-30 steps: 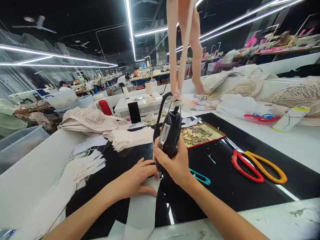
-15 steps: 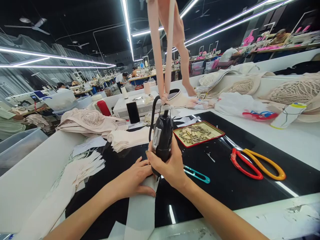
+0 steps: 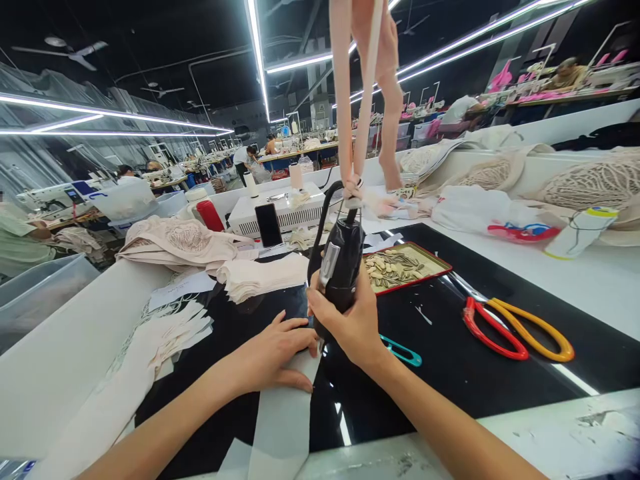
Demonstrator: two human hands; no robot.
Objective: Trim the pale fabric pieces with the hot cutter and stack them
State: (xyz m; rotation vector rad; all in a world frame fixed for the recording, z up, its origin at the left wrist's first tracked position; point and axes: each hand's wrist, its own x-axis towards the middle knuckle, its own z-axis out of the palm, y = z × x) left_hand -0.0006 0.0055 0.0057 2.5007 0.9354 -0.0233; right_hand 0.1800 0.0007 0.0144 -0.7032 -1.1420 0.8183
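Note:
My right hand (image 3: 345, 320) is wrapped round a black electric hand cutter (image 3: 345, 257) with a silver lever on its side. The cutter stands nearly upright, and its lower end is hidden behind my hand. Knotted pink straps (image 3: 354, 167) run up from its top beside a black cord. My left hand (image 3: 275, 353) lies flat, fingers spread, over a pale strip of layered material (image 3: 283, 427) and close to the cutter's base. Right of my right hand lies a pair of turquoise thread snips (image 3: 403, 350), partly covered.
Large scissors (image 3: 520, 327) with red and orange handles lie at the right. A red-rimmed tray (image 3: 425, 277) holds seeds. Stacked pale fabric pieces (image 3: 265, 273), a phone (image 3: 269, 225) and bra-like pieces (image 3: 185, 243) sit behind. Several people work at machines in the background.
My right hand has moved the cutter a little to the right, away from the strip's edge, and the straps swung right with it. My left hand stays nearly in place, its fingertips slightly shifted.

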